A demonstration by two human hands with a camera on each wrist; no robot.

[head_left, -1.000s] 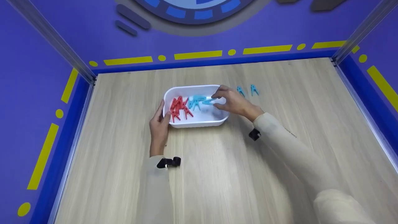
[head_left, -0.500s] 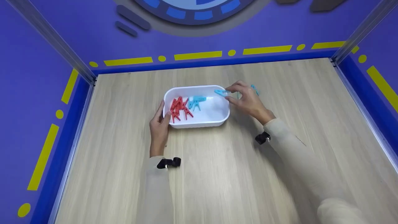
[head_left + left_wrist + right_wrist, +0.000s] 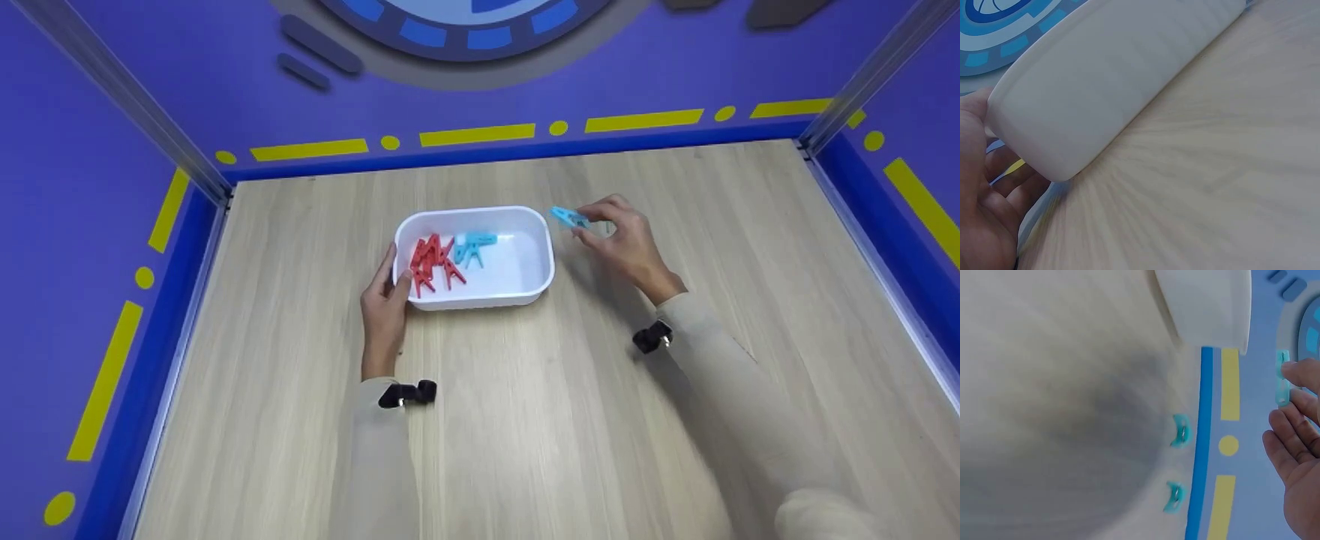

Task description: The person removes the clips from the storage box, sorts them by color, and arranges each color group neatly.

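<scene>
Head view, white tub (image 3: 517, 266): upright on the wooden desk (image 3: 495, 420), open side up, clips inside.
Head view, left hand (image 3: 385, 304): at the tub's left end; thumb over the rim, fingers along the outer wall, so this grip pinches the tub.
Head view, red clips (image 3: 431, 255): heaped inside the tub at its left end, close to the left thumb.
Head view, light-blue clips (image 3: 480, 238): inside the tub, just right of the red ones.
Head view, right hand (image 3: 626, 240): to the right of the tub and outside it; the grip pinches one clip between thumb and fingertips.
Head view, held clip (image 3: 568, 217): light blue, jutting leftward from the fingertips, just beside the tub's far right corner.
Head view, sleeves (image 3: 380, 457): beige on both arms, a small black device (image 3: 409, 394) at each wrist.
Head view, back wall (image 3: 225, 82): blue-purple, with yellow dashes and dots.
Left wrist view, tub wall: pale outer side, lower edge along the desk; thumb at the corner, fingers reaching behind the end.
Right wrist view, held clip: pinched by the thumb and a finger; the other fingers extend, loosely bent.
Right wrist view, loose clips: one blue-green clip (image 3: 1183, 430) and a second clip (image 3: 1174, 497) lie on the desk, apart, near its edge.
</scene>
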